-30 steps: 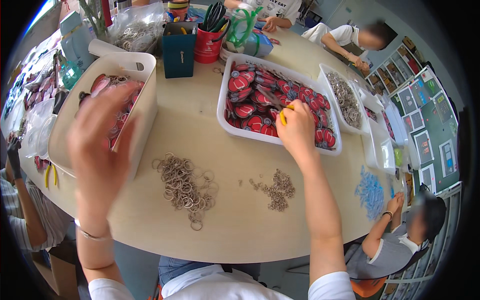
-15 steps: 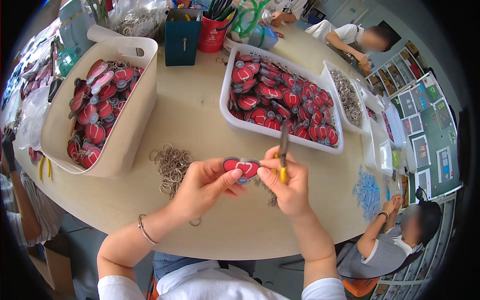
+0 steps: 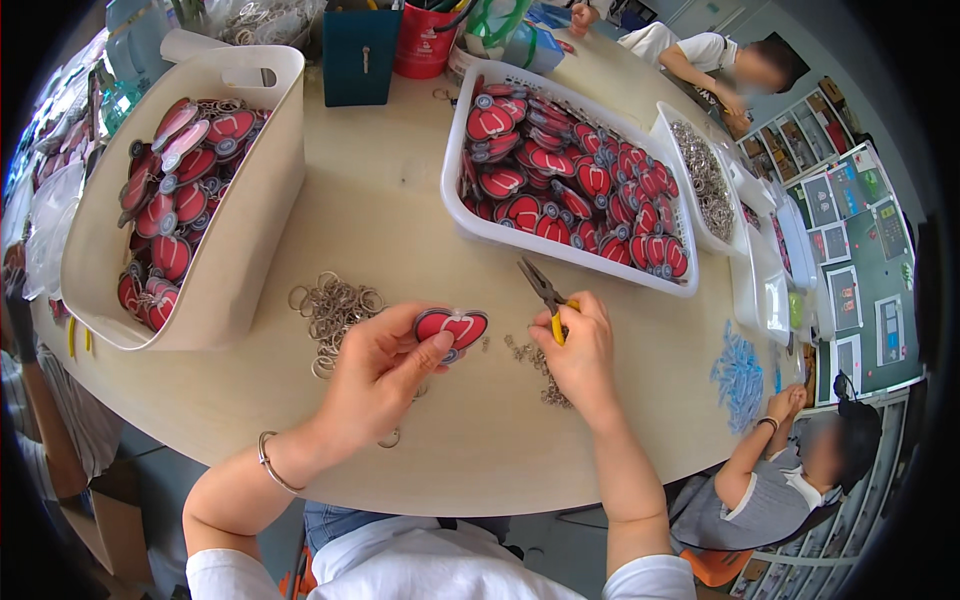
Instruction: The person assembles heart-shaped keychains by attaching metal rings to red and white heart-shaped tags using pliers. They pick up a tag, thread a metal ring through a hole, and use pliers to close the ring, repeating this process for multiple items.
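My left hand (image 3: 378, 365) pinches a flat, red, grey-rimmed charm (image 3: 452, 328) between thumb and fingers, face up over the table. A small round grey piece hangs at its lower edge, partly covered by my thumb. Held in my right hand (image 3: 583, 358) are yellow-handled pliers (image 3: 546, 290), their jaws pointing up and to the left, apart from the charm. Just below that hand lies a heap of small metal links (image 3: 553, 388). Beside my left hand is a pile of metal key rings (image 3: 332, 318).
A cream bin (image 3: 240, 235) of similar red charms stands at left; a white basket (image 3: 452, 185) of them lies beyond my hands. Farther right are a tray of metal parts (image 3: 708, 185) and blue pieces (image 3: 738, 382). Other people sit around the table.
My hands have moved apart. The right one has drawn away from the charm and turned the pliers' jaws toward the left; the left one has shifted slightly left with the charm.
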Tool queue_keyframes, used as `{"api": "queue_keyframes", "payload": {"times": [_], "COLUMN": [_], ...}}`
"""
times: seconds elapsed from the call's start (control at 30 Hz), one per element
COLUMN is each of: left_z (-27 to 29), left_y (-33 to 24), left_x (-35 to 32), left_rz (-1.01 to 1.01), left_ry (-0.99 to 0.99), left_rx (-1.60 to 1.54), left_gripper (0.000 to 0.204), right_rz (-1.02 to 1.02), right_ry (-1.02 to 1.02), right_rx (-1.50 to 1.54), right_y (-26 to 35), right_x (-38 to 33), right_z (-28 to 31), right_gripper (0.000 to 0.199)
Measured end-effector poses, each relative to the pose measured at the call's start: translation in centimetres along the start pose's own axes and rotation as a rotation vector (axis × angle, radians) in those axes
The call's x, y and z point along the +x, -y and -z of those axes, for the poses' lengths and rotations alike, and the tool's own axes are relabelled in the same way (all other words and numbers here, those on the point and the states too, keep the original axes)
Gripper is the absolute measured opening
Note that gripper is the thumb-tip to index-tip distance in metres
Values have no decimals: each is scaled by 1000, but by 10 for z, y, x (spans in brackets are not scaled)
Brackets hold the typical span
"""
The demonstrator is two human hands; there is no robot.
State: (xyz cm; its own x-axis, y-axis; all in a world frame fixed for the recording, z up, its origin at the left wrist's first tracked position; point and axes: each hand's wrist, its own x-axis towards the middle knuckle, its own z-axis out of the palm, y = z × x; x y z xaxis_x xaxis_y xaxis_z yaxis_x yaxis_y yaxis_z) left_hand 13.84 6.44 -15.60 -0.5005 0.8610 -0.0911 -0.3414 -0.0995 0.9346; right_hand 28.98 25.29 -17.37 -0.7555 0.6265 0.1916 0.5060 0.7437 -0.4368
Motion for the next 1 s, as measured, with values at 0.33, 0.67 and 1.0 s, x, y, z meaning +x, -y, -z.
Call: {"api": "queue_keyframes", "payload": {"times": [0.33, 0.67, 1.0], "left_z": [-4, -5, -6], "left_y": [-8, -11, -9], "left_x": [-5, -5, -5], "left_rz": [39, -331, -608], "left_ry": [22, 88, 69], "left_rx": [180, 656, 922], "left_gripper": [16, 14, 19], "right_rz": [17, 299, 419], "right_ry": [223, 367, 433], "right_rx": [553, 372, 235], "right_y": [60, 77, 81], "right_x": [-3, 18, 26], "right_z": [47, 55, 60], "right_gripper": [14, 12, 19]}}
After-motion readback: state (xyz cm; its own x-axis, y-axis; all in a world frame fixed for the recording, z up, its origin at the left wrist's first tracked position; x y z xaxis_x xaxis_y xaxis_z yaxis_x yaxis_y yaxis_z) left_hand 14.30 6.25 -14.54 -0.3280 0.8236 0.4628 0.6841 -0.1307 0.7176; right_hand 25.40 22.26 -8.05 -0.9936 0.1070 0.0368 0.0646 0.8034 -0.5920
